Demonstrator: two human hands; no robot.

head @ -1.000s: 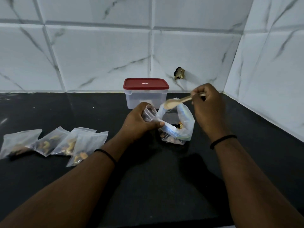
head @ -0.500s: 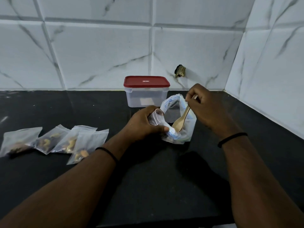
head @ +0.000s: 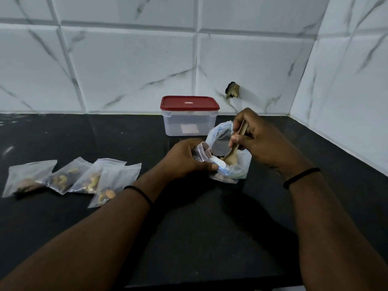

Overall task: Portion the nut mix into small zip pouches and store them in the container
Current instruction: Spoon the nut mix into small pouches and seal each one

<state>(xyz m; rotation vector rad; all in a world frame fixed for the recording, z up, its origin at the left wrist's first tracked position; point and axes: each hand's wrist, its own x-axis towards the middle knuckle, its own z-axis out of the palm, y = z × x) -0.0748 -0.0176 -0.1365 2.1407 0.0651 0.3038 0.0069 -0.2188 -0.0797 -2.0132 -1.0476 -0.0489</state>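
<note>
One small pouch [head: 202,153] sits pinched open in the left hand [head: 182,158], touching the big nut bag [head: 235,166]. The right hand [head: 258,141] grips a wooden spoon [head: 231,157] dipped in that bag — scooping. Next, I think: lift and tip carefully into the little mouth. Four filled pouches [head: 73,179] lie at nine o'clock on the tabletop [head: 210,227]; the container [head: 189,116] at twelve o'clock is lidded — that blocks storing.

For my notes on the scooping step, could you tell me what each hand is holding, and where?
The right hand grips the wooden spoon by its handle. The left hand pinches a small pouch near its open mouth.
</note>
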